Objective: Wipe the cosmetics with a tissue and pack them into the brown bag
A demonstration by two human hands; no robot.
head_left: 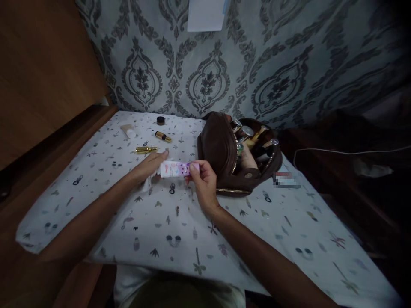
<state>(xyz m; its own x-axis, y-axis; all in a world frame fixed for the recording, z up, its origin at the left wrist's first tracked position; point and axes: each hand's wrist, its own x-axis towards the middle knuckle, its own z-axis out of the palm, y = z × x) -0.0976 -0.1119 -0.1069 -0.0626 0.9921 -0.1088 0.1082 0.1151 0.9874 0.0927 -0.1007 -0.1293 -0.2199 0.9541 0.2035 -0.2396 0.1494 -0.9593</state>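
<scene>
A small white and purple tube [174, 169] lies level between my two hands, above the patterned cloth. My right hand [204, 182] is closed on its purple end, thumb on top. At the tube's white end is my left hand [150, 166], with a crumpled white wipe or tissue [147, 184] hanging below it. The left fingers are partly hidden behind the tube and the white material. To the right of my right hand sits an open brown bag [218, 143], filled with bottles, tubes and brushes.
On the cloth [112, 231] at the left stand a gold tube [146, 149], a black and gold tube [163, 136], a dark-lidded jar [160, 121] and a beige tube [128, 131]. A flat packet [287, 179] lies right of the bag. Wooden furniture [48, 77] borders the left.
</scene>
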